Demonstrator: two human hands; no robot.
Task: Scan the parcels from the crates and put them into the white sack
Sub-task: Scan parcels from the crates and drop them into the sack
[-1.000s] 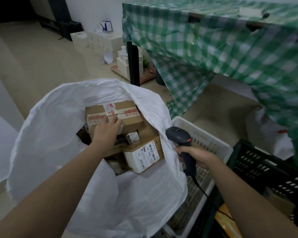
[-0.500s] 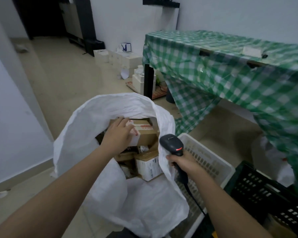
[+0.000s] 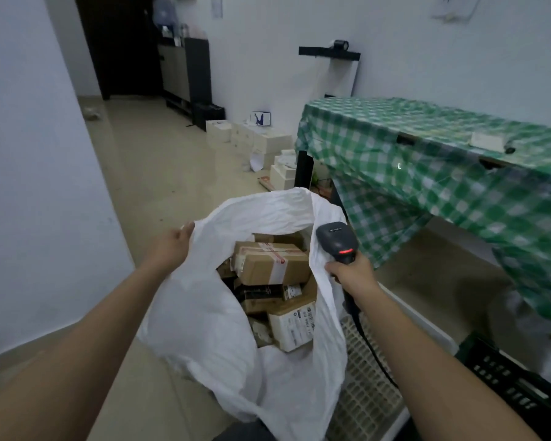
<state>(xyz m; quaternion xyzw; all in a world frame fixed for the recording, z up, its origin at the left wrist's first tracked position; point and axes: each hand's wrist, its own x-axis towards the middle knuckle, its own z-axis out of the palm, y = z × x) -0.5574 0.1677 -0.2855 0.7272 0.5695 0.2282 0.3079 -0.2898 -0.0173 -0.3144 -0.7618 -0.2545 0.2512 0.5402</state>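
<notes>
Between the left grip (image 3: 171, 249), closure unclear, and the right grip (image 3: 352, 273) clasping one barcode scanner (image 3: 336, 238), one white sack (image 3: 204, 329) holds at least five parcels (image 3: 272, 265).

white sack (image 3: 204, 313), brown parcels (image 3: 272, 265), green-checked tablecloth (image 3: 427, 173)

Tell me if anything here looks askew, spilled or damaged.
Nothing spilled or visibly damaged. The parcels lie tilted and jumbled inside the white sack. The green checked tablecloth hangs askew, sagging unevenly at its front.

Dim, bluish indoor light; soft motion blur, wide-angle bending at edges
</notes>
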